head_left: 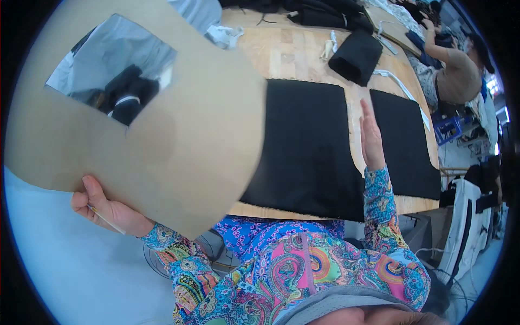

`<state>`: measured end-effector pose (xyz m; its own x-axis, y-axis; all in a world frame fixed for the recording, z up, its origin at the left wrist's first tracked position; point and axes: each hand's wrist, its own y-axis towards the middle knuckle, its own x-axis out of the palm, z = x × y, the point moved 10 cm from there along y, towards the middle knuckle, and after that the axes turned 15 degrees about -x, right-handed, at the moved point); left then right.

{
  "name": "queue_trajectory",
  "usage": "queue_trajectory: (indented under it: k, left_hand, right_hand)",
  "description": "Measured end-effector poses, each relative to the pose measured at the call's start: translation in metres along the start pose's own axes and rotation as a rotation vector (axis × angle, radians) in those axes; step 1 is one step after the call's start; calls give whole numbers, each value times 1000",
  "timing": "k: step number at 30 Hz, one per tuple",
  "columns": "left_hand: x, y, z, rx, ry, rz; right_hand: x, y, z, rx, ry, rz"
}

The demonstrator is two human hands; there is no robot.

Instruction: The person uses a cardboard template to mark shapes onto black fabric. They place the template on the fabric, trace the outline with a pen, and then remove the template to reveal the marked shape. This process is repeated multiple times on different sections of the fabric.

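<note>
Head view: a large tan card (206, 124) with an angular opening cut through it is held up at the left, hiding the left part of the wooden table (292, 57) and reaching out past its near edge. The left hand (112, 211) grips the card by its lower border, the thumb on the upper face, and a thin white stick (111, 221) lies across the same hand. The right hand (371, 135) is open and flat, held edge-on with the fingers together and pointing toward the table's far edge; it is over the narrow gap between two black cloth panels, and whether it touches anything I cannot tell. The larger panel (309, 146) lies flat, its frayed lower side along the table's near edge and its left side partly behind the card. The smaller panel (406, 143) reaches to the near right corner. Beyond the gap lies a folded black bundle (355, 57), with a white strip (403, 86) running near the table's right edge. Dark cloth (325, 13) is heaped along the far edge. Past the right edge are a blue stool (448, 130) and another person (460, 76) in a brown top, one arm raised.
</note>
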<state>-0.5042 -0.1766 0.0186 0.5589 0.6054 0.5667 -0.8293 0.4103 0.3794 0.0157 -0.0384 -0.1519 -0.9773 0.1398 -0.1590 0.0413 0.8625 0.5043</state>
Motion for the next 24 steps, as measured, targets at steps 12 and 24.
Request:
queue_trajectory:
  k: [12,24]
  left_hand:
    - [65,-79,-198,-672,213,-536]
    - [-12,-150,-353,-811,617,-872]
  right_hand:
    - [-178,-119,-9,96,57,589]
    - [-118,-199,40,322,-814,-82]
